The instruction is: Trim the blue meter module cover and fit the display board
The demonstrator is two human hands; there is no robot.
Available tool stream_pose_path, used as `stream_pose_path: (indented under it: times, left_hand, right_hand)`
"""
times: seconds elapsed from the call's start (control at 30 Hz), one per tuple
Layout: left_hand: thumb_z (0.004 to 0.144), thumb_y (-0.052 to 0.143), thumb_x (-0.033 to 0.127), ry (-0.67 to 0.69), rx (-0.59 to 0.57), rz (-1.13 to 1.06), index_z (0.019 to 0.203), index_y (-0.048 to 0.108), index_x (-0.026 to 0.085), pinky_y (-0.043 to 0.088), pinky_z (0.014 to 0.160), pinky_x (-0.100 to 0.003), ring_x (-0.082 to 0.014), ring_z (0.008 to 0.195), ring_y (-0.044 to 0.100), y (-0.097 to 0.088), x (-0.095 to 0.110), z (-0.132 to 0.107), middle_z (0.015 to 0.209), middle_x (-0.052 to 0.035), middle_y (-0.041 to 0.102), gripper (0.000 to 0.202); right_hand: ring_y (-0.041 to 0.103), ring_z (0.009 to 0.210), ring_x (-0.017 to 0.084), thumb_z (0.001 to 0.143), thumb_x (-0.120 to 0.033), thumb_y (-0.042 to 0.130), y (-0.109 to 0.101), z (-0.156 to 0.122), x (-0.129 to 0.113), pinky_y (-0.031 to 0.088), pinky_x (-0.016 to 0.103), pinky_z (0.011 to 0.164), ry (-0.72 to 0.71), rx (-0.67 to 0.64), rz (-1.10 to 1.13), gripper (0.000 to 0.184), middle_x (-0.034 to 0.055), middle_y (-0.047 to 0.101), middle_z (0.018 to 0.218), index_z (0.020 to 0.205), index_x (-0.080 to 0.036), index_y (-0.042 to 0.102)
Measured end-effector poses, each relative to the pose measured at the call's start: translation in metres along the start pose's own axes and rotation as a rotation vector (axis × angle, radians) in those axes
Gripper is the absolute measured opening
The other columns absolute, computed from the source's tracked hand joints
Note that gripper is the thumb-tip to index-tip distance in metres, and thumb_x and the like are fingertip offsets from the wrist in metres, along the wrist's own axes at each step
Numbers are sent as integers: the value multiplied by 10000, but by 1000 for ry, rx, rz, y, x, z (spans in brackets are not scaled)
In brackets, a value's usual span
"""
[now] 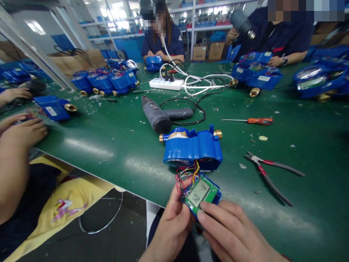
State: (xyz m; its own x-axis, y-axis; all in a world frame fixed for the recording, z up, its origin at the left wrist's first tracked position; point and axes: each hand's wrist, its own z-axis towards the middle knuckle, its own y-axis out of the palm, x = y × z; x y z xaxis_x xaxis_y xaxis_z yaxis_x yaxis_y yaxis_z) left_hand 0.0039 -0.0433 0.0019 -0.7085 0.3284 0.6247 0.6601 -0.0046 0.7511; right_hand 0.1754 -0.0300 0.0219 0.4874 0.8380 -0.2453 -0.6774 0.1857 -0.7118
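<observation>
A blue water meter body with brass fittings lies on the green table just beyond my hands. Coloured wires run from it to a green circuit board with an LCD display, set in a blue cover. My left hand grips the board's left edge, fingers curled round it. My right hand holds its lower right side, thumb pressed on the board's corner. The display shows digits.
A grey power screwdriver lies behind the meter, an orange-handled screwdriver and pliers to the right. A white power strip and several blue meters sit farther back. Other people's hands work at left and across the table.
</observation>
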Motion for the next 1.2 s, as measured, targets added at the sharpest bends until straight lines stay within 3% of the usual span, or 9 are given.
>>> stream_pose_path:
  times: [0.17, 0.47, 0.6, 0.7, 0.87, 0.93, 1.0, 1.1, 1.2]
  left_hand:
    - [873, 664, 329, 9, 81, -48, 1172, 700, 334, 443, 998, -242, -170, 1139, 633, 2, 3, -4, 1279, 5, 682, 301]
    - [926, 578, 345, 114, 52, -77, 1152, 718, 264, 487, 964, -241, -178, 1128, 647, -1, -2, 1, 1260, -32, 696, 278]
    - [932, 563, 366, 67, 21, -39, 1182, 698, 281, 495, 956, -256, -190, 1132, 646, 1, -2, 2, 1258, -40, 694, 296]
    - [918, 582, 402, 53, 56, 66, 1195, 679, 323, 496, 950, -258, -191, 1150, 632, 5, -5, 1, 1296, -18, 666, 304]
    - [893, 639, 374, 101, 103, 402, 1123, 662, 312, 548, 760, -221, -142, 882, 698, 9, -7, -2, 1029, -3, 739, 239]
    - [893, 651, 272, 250, 154, 650, 1062, 659, 297, 526, 630, -191, -106, 691, 664, 8, -3, -3, 818, 27, 709, 171]
    - [861, 676, 174, 544, 213, 955, 1049, 658, 285, 492, 585, -182, -93, 641, 599, 6, 6, -3, 783, 37, 644, 219]
    - [824, 708, 150, 937, 171, 1386, 1131, 649, 247, 506, 790, -268, -158, 907, 581, 7, 24, 3, 1024, -27, 600, 327]
    - [871, 658, 150, 1017, -75, 1611, 1109, 659, 240, 422, 985, -395, -233, 1173, 504, 12, 42, 12, 1190, -65, 610, 255]
  right_hand:
    - [609, 1040, 163, 933, -46, 417, 5, -6, -3, 516, 271, 912, -5, -10, 63, 349, 84, 650, 1175, 1221, -114, 604]
    - [508, 1133, 185, 899, -1, 428, 10, -15, -3, 450, 303, 985, 23, -13, 120, 414, 71, 575, 1268, 1263, -130, 578]
    - [411, 1229, 247, 861, -132, 587, 7, -10, -2, 399, 388, 1039, 256, 40, 89, 360, 111, 448, 1337, 1218, -177, 571]
    - [360, 1334, 211, 880, -332, 646, 8, -8, 0, 365, 306, 1094, 466, -37, 317, 517, 91, 337, 1445, 1346, -223, 449]
    - [522, 1186, 145, 936, -423, 575, 8, -5, 4, 467, 204, 961, 668, 27, 526, 366, 37, 486, 1277, 1257, -301, 448]
    - [591, 1057, 124, 957, -425, 537, 7, -2, 5, 510, 175, 857, 722, 45, 592, 295, 15, 546, 1171, 1215, -308, 456]
    - [610, 1004, 108, 955, -423, 539, 4, 0, 7, 514, 149, 811, 757, 44, 646, 275, -6, 572, 1126, 1197, -313, 468]
    - [601, 1036, 106, 932, -411, 568, 1, 1, 9, 501, 147, 840, 787, 24, 706, 276, -19, 575, 1127, 1177, -312, 488]
    - [604, 1010, 102, 923, -387, 571, -2, 0, 10, 502, 151, 827, 793, 3, 742, 265, -26, 584, 1101, 1163, -306, 492]
